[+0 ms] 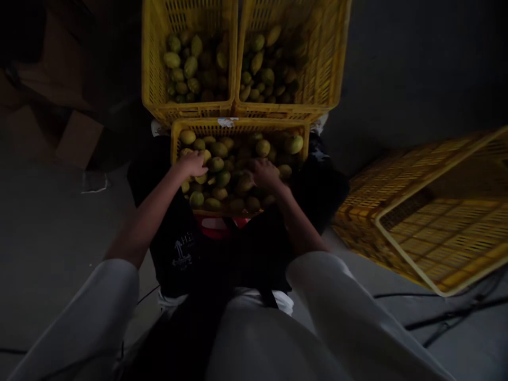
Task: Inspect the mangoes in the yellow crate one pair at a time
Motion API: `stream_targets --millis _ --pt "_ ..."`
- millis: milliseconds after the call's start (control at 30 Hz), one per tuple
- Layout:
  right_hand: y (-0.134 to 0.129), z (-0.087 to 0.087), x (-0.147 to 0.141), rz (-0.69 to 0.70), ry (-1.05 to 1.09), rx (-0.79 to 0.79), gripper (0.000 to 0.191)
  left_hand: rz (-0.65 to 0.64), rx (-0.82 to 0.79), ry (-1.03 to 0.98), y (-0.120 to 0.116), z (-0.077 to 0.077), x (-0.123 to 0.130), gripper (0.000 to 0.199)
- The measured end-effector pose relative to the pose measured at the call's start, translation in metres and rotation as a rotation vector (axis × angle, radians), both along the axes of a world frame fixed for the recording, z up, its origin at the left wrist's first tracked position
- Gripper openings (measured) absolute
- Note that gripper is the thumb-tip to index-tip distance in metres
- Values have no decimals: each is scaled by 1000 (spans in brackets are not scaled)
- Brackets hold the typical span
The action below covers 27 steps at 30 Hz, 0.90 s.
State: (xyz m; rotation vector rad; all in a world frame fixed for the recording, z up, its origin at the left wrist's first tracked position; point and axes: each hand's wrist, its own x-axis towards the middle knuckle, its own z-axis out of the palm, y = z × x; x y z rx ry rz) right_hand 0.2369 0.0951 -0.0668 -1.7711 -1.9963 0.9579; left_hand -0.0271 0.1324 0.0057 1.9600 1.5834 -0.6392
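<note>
A yellow slatted plastic crate (241, 123) sits between my knees, holding many oval green-yellow fruits (218, 150). Inside its left part, my left hand (193, 164) rests on the fruits with its fingers stretched to the right. My right hand (265, 173) reaches into the right part of the same crate, its fingers bent down beside a brownish-yellow fruit (245, 183). Dim light and the angle hide those fingertips, so a grip on a fruit cannot be made out.
Just beyond stand two more yellow crates, the left one (190, 106) and the right one (289, 108), both partly filled with similar fruits. A large yellow crate (436, 233) lies tilted at right, near black cables (448, 317). Cardboard boxes (79, 138) are at left.
</note>
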Motion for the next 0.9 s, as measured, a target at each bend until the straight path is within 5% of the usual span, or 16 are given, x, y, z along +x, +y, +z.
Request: stream_targets --millis 100,200,467,900 --pt "-26 -16 -12 130 -292 44 31 25 -226 177 -25 -16 12 95" --pt "-34 -27 -21 67 -351 96 33 0 -295 209 -39 -27 17 112" --pt "-38 -41 -30 125 -322 160 31 -88 -149 176 -53 -51 5 118" --pt "-36 -31 -32 125 -357 88 34 -55 -64 160 -61 -51 10 117"
